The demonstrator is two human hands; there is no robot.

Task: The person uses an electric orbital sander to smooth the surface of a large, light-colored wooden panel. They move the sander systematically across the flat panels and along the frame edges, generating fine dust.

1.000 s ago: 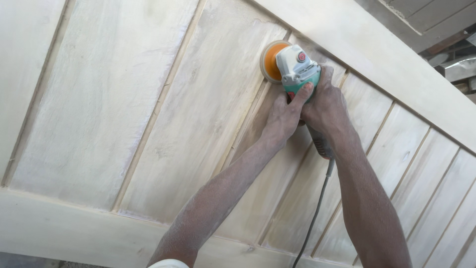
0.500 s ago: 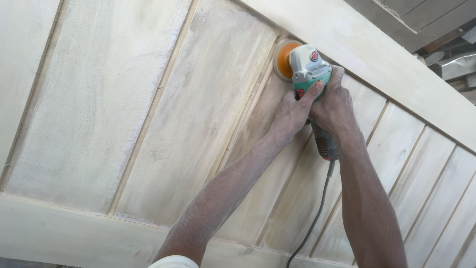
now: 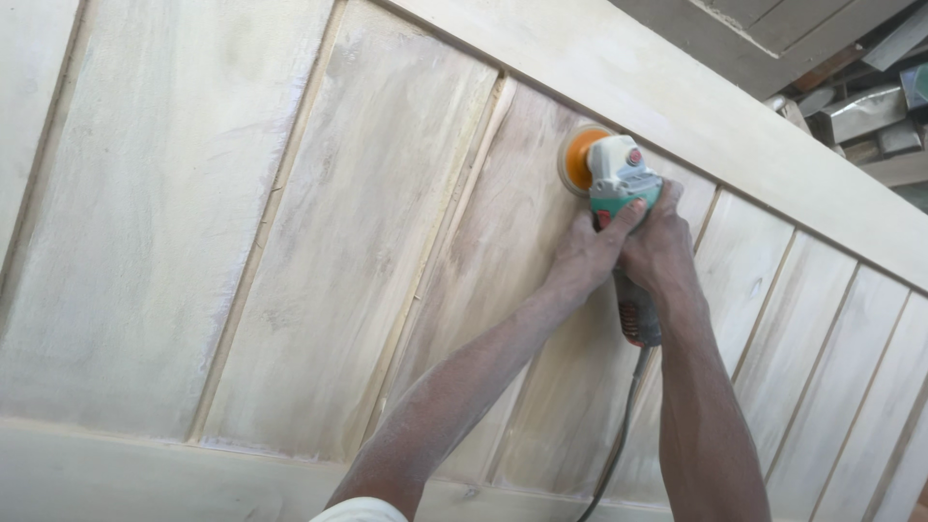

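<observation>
A grey and green electric sander (image 3: 623,177) with an orange disc lies pressed on a pale wooden panelled door (image 3: 290,222), close under its wide top rail. My left hand (image 3: 590,253) grips the sander's body from the left. My right hand (image 3: 667,246) wraps the body from the right, above the dark handle end. Both forearms are dusted with fine wood powder. The sander's cord (image 3: 619,435) runs down between my arms to the bottom edge of the view.
The door fills nearly the whole view, with slanted vertical boards and grooves and a broad rail (image 3: 116,474) along the lower left. Stacked timber and offcuts (image 3: 860,97) show beyond the door's edge at the top right.
The sander and both hands have slid to the right and slightly down along the top rail, off the groove and onto the board to its right. The grip is unchanged.
</observation>
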